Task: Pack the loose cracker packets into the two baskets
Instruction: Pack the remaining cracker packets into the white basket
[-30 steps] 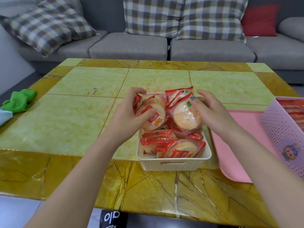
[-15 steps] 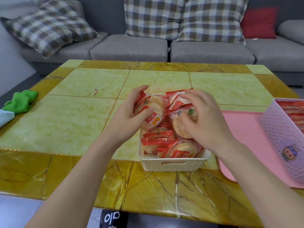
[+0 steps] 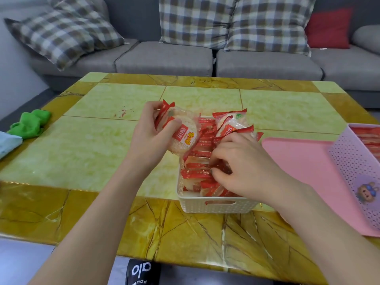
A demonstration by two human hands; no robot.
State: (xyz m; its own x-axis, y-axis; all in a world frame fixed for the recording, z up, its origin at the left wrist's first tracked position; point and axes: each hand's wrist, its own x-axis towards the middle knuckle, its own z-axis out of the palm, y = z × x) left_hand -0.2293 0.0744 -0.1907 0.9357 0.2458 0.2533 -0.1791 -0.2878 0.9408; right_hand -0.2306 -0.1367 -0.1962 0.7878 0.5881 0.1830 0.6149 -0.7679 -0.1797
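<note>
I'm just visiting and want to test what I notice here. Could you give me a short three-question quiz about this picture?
1. True or false: the left hand holds a cracker packet above the white basket's left edge.
2. Where are the right hand's fingers? A) on the pink tray B) among the white basket's packets C) on the green cloth
3. What colour is the basket on the pink tray?

Key: 1 true; 2 B; 3 lilac.
</note>
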